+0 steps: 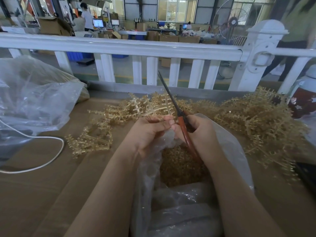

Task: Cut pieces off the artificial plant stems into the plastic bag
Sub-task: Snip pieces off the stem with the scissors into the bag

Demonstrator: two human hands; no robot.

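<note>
Scissors [179,115] gripped in right hand [200,130], left hand [150,132] pinching plant stem [153,106], both just above open plastic bag [236,151] of cut pieces [179,163].

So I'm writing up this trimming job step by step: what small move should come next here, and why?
Probably open the scissors and snip the stem the left hand pinches. The right hand grips the handles, blades together and pointing up, and the plastic bag of cut pieces lies open right below.
</note>
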